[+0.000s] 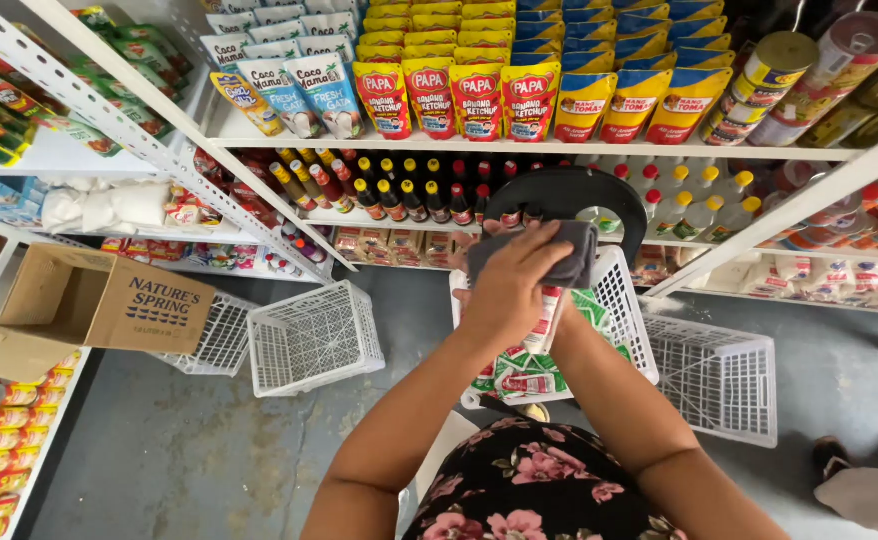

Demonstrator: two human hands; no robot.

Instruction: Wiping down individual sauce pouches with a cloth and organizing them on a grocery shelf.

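Over a white basket (624, 300) filled with red and green packets (519, 378), rubbing a grey cloth (549, 255) with the left hand (504, 290) pressed flat on top. Holding a white bottle (544, 320) underneath, standing up, long way up and down. Hiding behind it all, right hand (479, 240), grip too hidden to tell.

1. The garment (534, 480) at the bottom centre of the frame was black fabric printed with pink and dusty-rose flowers and pale leaves.
2. Both arms were bare from the lower frame edge up to the wrists; no sleeves showed.
3. The left hand (507, 283) wore no glove, ring or watch.
4. The right hand was mostly hidden; nothing worn could be made out.
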